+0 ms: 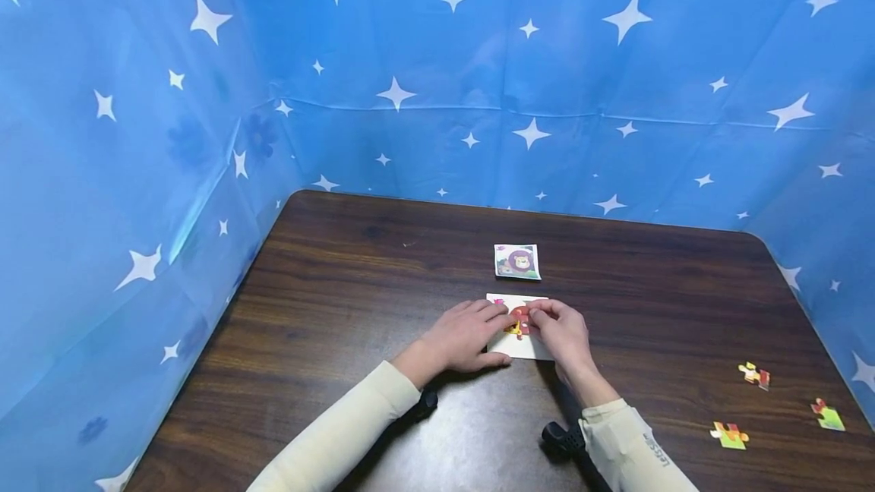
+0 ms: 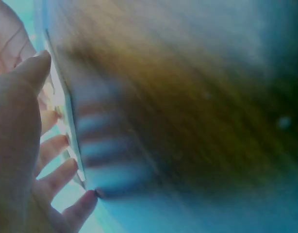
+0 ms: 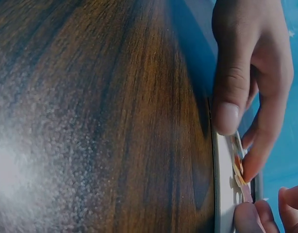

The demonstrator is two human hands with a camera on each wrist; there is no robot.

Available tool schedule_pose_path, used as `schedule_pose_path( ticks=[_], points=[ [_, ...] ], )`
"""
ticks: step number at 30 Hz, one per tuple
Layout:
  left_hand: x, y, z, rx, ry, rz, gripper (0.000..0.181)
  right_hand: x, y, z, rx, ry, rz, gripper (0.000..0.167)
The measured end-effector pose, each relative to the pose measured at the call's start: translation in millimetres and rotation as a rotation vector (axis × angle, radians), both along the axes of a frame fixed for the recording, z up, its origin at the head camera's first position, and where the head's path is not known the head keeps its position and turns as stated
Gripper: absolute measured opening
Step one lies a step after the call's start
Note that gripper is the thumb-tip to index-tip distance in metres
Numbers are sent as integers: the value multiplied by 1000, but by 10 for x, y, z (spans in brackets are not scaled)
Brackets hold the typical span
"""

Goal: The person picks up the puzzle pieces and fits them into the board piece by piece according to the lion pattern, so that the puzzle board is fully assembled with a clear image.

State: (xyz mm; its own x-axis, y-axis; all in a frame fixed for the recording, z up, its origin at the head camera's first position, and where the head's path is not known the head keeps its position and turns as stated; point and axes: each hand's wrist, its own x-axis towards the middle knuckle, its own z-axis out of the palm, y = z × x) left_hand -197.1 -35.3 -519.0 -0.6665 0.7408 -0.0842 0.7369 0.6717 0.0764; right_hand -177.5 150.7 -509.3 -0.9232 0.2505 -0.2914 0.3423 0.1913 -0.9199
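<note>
Well, in the head view both forearms reach in from the near side over a dark wooden table (image 1: 383, 264), the left hand (image 1: 472, 334) coming in from the left and the right hand (image 1: 566, 339) from the right, to meet over a white puzzle board (image 1: 532, 350). The left hand lies palm down with its fingers loosely extended and its thumb at the board's near left corner, while the right hand is bent in at the wrist, thumb and forefinger brought together above the patch of joined pieces (image 1: 518, 325) on the board. Just beyond the board lies a lion picture card (image 1: 517, 262), and well apart at the near right of the table are three loose pieces (image 1: 754, 376). A blue star-printed curtain (image 1: 465, 59) hangs behind. In the left wrist view the left hand's four fingers are slightly apart, stretched over the board's edge, with the thumb alongside; the picture is blurred, so which parts its fingertips touch is hard to make out. In the right wrist view the left thumb rests at the board's near edge and its forefinger reaches down to the pieces, and the right thumb and forefinger pinch a pinkish piece (image 3: 247, 192) on the board.
</note>
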Motion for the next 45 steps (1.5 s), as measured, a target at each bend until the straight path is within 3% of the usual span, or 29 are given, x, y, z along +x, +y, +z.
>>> schedule_pose_path(
  ticks=[18,26,32,39,45],
  points=[
    [49,42,23,-44,15,-10,66,25,119,40,-9,-21,1,25],
    [62,81,23,-110,106,-16,66,28,230,67,-45,-19,-14,26],
    [60,117,77,-170,158,-21,62,17,388,138,-70,5,-22,29],
    [43,157,120,-186,187,-26,44,3,675,237,-74,31,-65,31],
    [34,206,125,-182,157,-24,45,19,844,288,-89,25,-86,31]
  ],
)
